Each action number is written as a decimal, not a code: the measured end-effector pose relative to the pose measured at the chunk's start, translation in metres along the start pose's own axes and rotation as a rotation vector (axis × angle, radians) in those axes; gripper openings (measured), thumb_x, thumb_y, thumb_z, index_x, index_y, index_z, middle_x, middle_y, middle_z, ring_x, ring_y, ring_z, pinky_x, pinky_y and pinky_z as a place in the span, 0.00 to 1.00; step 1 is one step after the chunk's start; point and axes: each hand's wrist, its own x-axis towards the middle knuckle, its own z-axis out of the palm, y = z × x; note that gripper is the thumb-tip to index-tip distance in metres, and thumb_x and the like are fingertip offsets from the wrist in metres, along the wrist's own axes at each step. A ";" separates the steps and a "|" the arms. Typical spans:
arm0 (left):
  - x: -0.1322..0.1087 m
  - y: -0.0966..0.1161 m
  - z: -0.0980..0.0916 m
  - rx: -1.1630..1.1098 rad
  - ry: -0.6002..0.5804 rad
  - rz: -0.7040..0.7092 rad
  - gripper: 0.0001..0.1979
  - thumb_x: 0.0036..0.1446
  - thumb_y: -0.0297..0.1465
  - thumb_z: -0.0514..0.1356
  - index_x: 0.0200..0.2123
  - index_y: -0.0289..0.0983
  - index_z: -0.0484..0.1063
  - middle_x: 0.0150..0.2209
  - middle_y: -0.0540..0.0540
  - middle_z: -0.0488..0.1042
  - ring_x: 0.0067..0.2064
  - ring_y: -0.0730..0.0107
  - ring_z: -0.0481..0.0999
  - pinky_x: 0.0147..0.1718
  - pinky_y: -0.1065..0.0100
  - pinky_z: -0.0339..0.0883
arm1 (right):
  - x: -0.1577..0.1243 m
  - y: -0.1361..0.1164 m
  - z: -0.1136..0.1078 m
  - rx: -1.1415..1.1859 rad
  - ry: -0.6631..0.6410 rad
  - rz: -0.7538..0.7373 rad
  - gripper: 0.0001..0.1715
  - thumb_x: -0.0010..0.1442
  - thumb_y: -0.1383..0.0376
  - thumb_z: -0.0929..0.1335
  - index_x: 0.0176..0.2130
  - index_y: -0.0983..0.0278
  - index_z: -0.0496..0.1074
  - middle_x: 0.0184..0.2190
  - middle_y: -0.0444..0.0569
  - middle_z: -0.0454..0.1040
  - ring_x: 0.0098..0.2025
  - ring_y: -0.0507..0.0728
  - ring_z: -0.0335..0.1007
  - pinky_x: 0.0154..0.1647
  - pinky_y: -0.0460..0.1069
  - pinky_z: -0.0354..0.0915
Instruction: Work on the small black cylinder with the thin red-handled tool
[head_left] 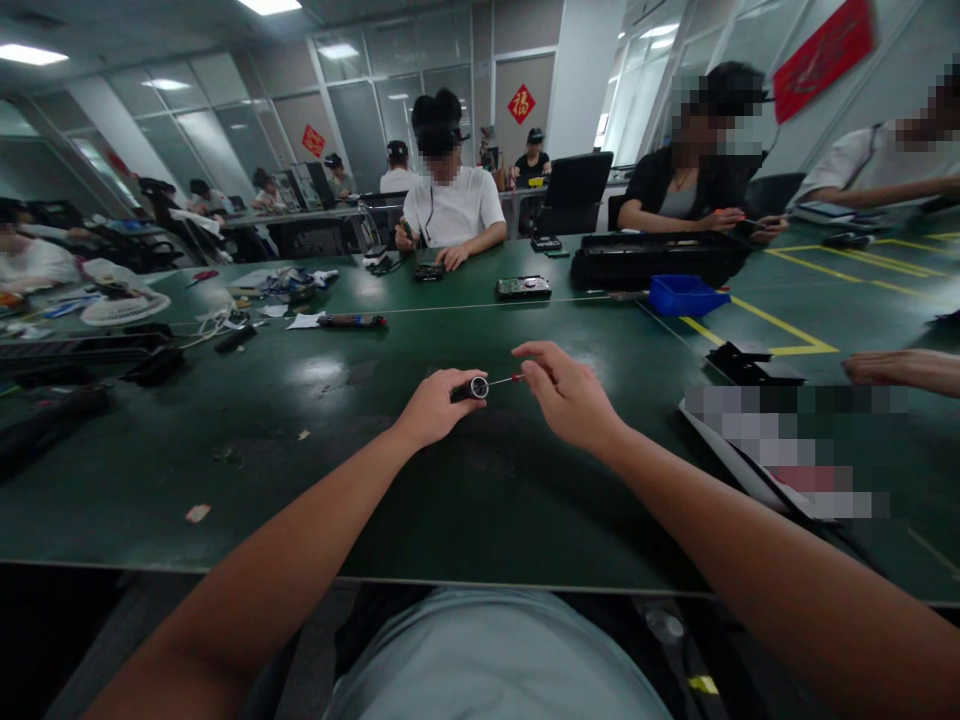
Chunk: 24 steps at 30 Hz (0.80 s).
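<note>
My left hand is closed around a dark cylindrical part, whose round, pale-rimmed end faces right. In my right hand is a thin screwdriver with a small red handle, pinched by the thumb and fingers. Its metal shaft points left and reaches the round end of the part; whether the tip sits on a screw is too small to tell. Both hands are just above the green tabletop, near its middle.
Beyond my hands lie a hard drive and an electric screwdriver-like tool. A blue bin stands by a long black housing. Papers and a person's hand are at right. Opposite sits a co-worker.
</note>
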 end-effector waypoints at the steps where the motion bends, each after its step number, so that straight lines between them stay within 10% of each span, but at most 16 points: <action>1: 0.000 0.000 0.000 0.000 0.004 -0.001 0.20 0.57 0.35 0.66 0.54 0.44 0.74 0.47 0.47 0.77 0.48 0.60 0.73 0.50 0.59 0.63 | 0.000 0.001 0.001 0.038 0.021 0.027 0.14 0.67 0.60 0.62 0.48 0.61 0.70 0.32 0.48 0.76 0.32 0.57 0.72 0.35 0.52 0.64; 17: 0.007 -0.001 0.006 0.080 -0.048 0.208 0.21 0.57 0.31 0.66 0.54 0.44 0.73 0.51 0.47 0.77 0.53 0.61 0.73 0.56 0.56 0.59 | 0.014 0.029 0.019 0.740 0.219 0.523 0.18 0.62 0.51 0.67 0.30 0.62 0.69 0.25 0.43 0.68 0.25 0.51 0.65 0.27 0.48 0.67; 24: 0.005 -0.002 0.003 0.082 -0.047 0.120 0.21 0.58 0.34 0.65 0.55 0.44 0.72 0.50 0.47 0.77 0.50 0.61 0.73 0.52 0.57 0.62 | 0.012 0.025 0.015 0.509 0.263 0.374 0.13 0.66 0.57 0.63 0.34 0.62 0.69 0.28 0.45 0.71 0.28 0.52 0.68 0.30 0.49 0.67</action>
